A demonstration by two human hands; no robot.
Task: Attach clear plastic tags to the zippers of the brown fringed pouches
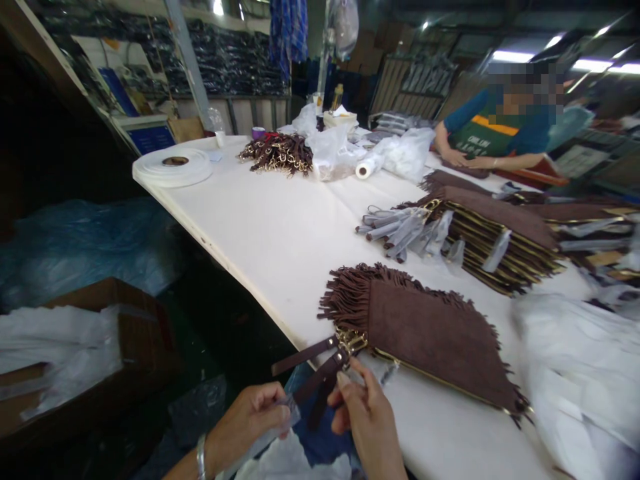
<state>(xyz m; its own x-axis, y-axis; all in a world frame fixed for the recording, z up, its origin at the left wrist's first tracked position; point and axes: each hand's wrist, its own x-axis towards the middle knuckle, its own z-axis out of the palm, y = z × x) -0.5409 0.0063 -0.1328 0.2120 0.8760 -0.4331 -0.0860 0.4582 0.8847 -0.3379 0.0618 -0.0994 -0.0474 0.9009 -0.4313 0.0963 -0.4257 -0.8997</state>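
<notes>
A brown suede fringed pouch (430, 333) lies flat near the table's front edge, its gold zipper side towards me. Dark brown wrist straps (320, 379) hang from gold clasps (351, 341) at its left corner and reach past the edge. My left hand (250, 420), with a bracelet on the wrist, is closed on a small clear plastic sleeve (294, 408) at the free end of one strap. Closer to the clasps, my right hand (367, 417) pinches that strap between thumb and fingers. The fingertips partly hide the strap there.
Stacked brown pouches (505, 233) with plastic-wrapped straps lie at right, by white plastic bags (575, 373). Further back are a strap pile (280, 153) and a white tape roll (173, 167). A co-worker (500, 133) sits across. An open carton (145, 327) stands left below the table.
</notes>
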